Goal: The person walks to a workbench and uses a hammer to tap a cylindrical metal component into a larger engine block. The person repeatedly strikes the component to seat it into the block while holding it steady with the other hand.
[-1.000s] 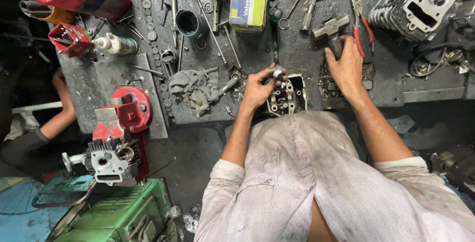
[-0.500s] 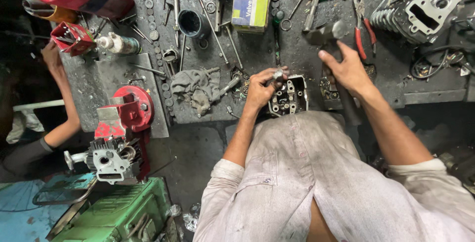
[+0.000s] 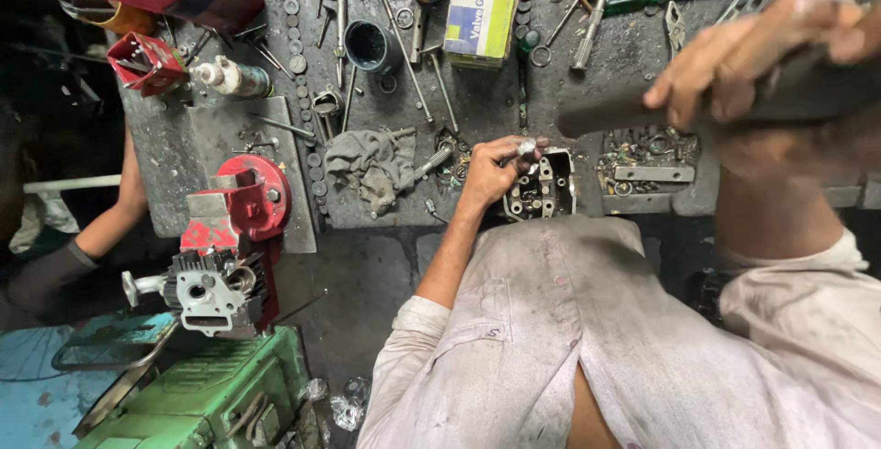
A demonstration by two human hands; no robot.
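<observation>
A grimy workbench (image 3: 587, 91) carries scattered tools, with a grey rag (image 3: 372, 166) left of a metal cylinder head (image 3: 543, 187) at its near edge. The right hand (image 3: 748, 54) is clenched round a dark handle (image 3: 633, 105) — raised. The left hand (image 3: 491, 173) pinches 1 small silver piece (image 3: 526, 147) on the head.

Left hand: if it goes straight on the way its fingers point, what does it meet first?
The left hand points right, pinching a small metal piece over the engine block. That block's top edge comes first, probably; depth is unclear.
</observation>
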